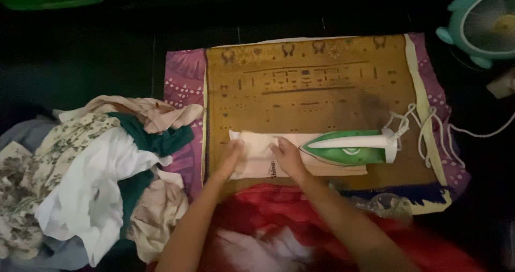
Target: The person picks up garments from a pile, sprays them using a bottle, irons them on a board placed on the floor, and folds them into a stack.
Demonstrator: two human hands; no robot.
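Both hands pressed flat, grips released, on a folded pale cloth [257,157] lying across a brown patterned mat [306,84]: left hand [232,155] at its left end, right hand [289,157] mid-cloth. A green-and-white iron [351,147] rested on the cloth's right part. 1 heap of clothes [91,181] lay left of the mat.

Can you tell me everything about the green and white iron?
The iron is green with a white handle and white back end. It looks like hard plastic. It lies lengthwise across the mat, pointed tip toward the person's right hand, back end toward the right side of the picture. It rests on the folded pale cloth and the brown patterned mat. A white cord runs from its back end in loops. The tip sits very close to the right hand; whether they touch cannot be told. No hand grips the handle.
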